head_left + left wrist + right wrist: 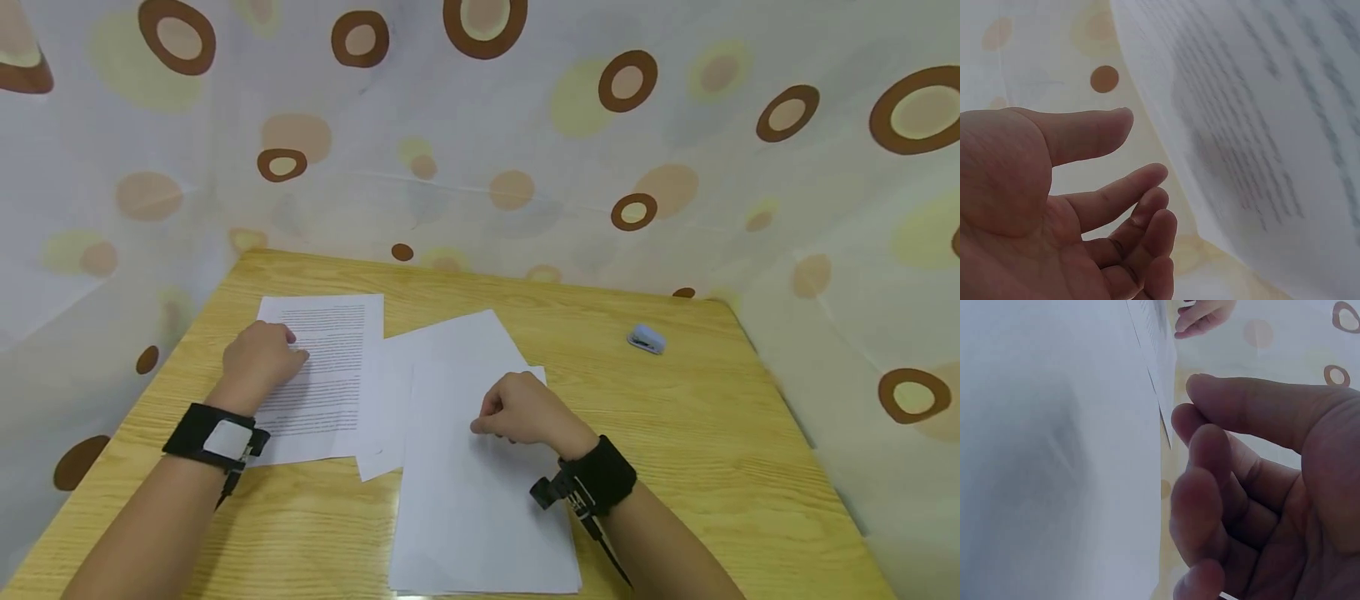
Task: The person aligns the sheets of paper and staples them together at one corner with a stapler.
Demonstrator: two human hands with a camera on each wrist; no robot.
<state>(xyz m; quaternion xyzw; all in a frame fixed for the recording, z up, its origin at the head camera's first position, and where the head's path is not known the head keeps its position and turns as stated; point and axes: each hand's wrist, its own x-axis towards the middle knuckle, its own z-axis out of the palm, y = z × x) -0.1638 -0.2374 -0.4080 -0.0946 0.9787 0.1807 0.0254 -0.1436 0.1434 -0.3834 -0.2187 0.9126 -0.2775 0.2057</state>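
My left hand [262, 360] hovers over the left part of a printed sheet [333, 392]. The left wrist view shows thumb and fingers apart, fingers slightly bent, nothing between them; the printed page [1310, 162] is beyond the fingertips. Over the upper part of a stack of blank white sheets [480, 517] is my right hand [525, 410]. Its fingers are loosely curled, the thumb close to the index fingertip, and the right wrist view shows no object in them. A slanted white sheet [457, 337] lies between the two, partly covered by the stack and overlapping the printed page.
A small light-blue stapler [647, 339] lies toward the back right of the wooden table [697, 467]. A patterned curtain [510, 192] rises behind the table and along both sides. Each wrist wears a black strap [607, 475] with a camera and cable.
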